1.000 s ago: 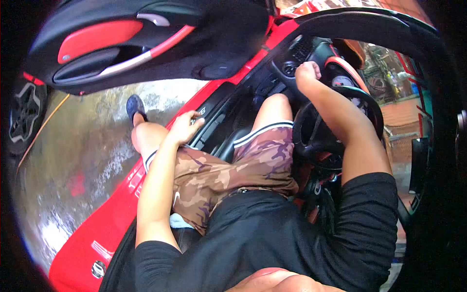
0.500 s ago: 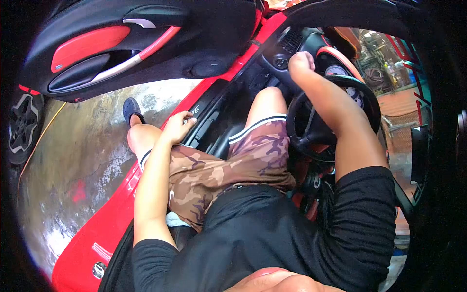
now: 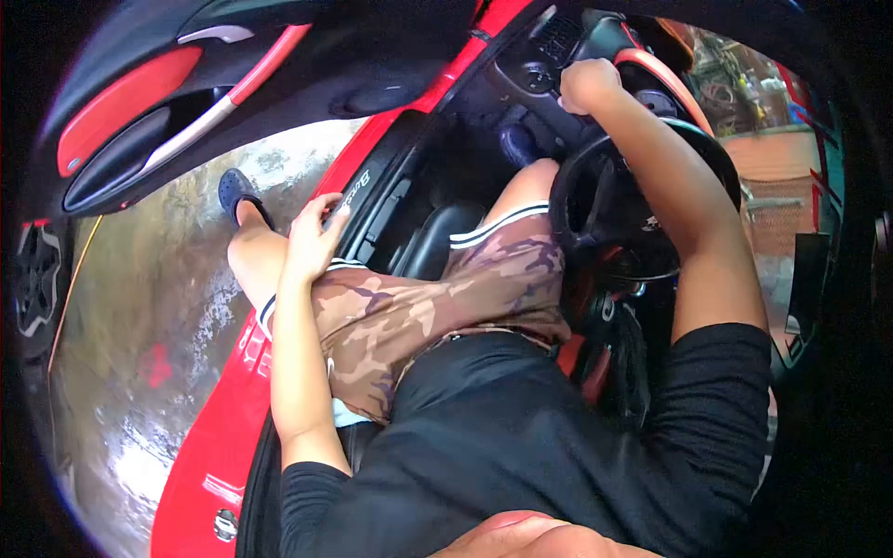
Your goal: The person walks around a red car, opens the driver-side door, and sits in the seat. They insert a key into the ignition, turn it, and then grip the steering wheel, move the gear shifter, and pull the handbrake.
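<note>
My right hand (image 3: 590, 86) is closed in front of the dashboard, just right of a round control knob (image 3: 537, 78). The tips of its fingers are turned away, so what they hold, if anything, is hidden. Its forearm crosses over the black steering wheel (image 3: 581, 200). Resting by my left thigh, my left hand (image 3: 318, 232) lies with its fingers apart and nothing in them. It is beside the black door sill (image 3: 370, 200), which bears partly covered white lettering.
The open car door (image 3: 307, 88) has a red and silver pull handle (image 3: 209, 116). One foot in a dark clog (image 3: 237, 191) stands on the wet-looking floor (image 3: 167, 307); another clog (image 3: 519, 144) is in the footwell. A wheel (image 3: 39, 288) and yellow cable lie left.
The view has shifted, and the clog in the footwell now shows. My right hand stays closed by the dashboard, its wrist turned somewhat. My left hand remains by the thigh and sill.
</note>
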Available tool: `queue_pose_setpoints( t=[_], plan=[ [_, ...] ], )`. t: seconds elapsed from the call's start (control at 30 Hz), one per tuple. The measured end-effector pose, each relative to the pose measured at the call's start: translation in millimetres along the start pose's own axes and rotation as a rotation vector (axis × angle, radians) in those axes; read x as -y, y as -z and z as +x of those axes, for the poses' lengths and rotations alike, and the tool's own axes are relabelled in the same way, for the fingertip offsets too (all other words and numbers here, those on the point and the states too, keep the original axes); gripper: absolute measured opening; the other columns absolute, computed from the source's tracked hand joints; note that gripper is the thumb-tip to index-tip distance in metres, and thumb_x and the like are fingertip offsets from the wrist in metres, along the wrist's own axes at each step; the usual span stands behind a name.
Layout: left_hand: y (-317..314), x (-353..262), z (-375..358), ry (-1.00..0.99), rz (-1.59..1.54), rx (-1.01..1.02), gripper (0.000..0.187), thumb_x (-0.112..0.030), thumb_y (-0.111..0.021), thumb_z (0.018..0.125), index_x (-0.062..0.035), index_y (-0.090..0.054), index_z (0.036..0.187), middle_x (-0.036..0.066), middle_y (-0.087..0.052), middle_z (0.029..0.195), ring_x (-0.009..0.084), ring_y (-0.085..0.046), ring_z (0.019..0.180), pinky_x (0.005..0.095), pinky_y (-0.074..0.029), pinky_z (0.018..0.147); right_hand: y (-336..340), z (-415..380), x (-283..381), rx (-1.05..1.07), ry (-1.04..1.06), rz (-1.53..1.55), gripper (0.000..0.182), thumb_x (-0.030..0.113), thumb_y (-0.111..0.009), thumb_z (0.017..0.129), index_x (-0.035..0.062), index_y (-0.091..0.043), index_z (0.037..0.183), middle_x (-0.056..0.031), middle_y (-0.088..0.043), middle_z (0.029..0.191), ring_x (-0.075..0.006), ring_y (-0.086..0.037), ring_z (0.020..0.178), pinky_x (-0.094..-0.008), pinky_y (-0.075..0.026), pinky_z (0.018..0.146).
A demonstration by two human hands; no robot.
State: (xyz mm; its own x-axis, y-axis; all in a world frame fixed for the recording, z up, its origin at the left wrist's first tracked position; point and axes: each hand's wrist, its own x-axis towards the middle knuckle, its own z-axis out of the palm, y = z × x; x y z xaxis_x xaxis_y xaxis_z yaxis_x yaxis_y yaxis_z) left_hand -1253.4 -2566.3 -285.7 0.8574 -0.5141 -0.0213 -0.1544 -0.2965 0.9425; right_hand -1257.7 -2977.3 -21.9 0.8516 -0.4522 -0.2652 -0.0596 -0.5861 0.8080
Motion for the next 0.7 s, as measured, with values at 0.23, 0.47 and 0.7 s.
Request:
queue_pose_setpoints(
  t=[0.23, 0.47, 0.7],
  plan=[
    [-10.1, -27.3, -13.3, -0.167, 0.166, -0.007, 0.036, -0.022, -0.068, 0.093, -0.0001, -0.065, 0.121, 0.022, -0.067, 0.118, 0.0371, -0.064, 0.113, 0.0412, -0.048, 0.099, 27.4, -49.0, -8.6, 0.104, -0.037, 0.248, 0.043, 0.046, -0.062, 0.094, 0.0100, -0.075, 0.113, -0.0147, -0.073, 0.118, -0.0301, -0.070, 0.111, -0.0448, -0.056, 0.092],
    [-18.1, -20.8, -5.5, -0.174, 0.100, 0.048, 0.036, -0.022, -0.068, 0.093, 0.0012, -0.065, 0.121, 0.022, -0.068, 0.113, 0.0355, -0.066, 0.106, 0.0409, -0.050, 0.095, 25.9, -132.7, 117.8, -0.263, 0.133, 0.535, 0.043, 0.050, -0.059, 0.093, 0.0097, -0.074, 0.099, -0.0125, -0.074, 0.091, -0.0314, -0.071, 0.087, -0.0472, -0.049, 0.083],
    [-67.8, -84.6, 41.5, -0.245, -0.037, 0.181, 0.039, -0.033, -0.065, 0.096, -0.0005, -0.067, 0.118, 0.018, -0.071, 0.106, 0.0269, -0.068, 0.102, 0.0376, -0.051, 0.091, -93.5, -261.2, 202.3, -0.379, 0.404, 1.313, 0.037, 0.038, -0.064, 0.093, 0.0056, -0.069, 0.109, -0.0147, -0.072, 0.103, -0.0352, -0.068, 0.099, -0.0468, -0.051, 0.087]
  ],
)
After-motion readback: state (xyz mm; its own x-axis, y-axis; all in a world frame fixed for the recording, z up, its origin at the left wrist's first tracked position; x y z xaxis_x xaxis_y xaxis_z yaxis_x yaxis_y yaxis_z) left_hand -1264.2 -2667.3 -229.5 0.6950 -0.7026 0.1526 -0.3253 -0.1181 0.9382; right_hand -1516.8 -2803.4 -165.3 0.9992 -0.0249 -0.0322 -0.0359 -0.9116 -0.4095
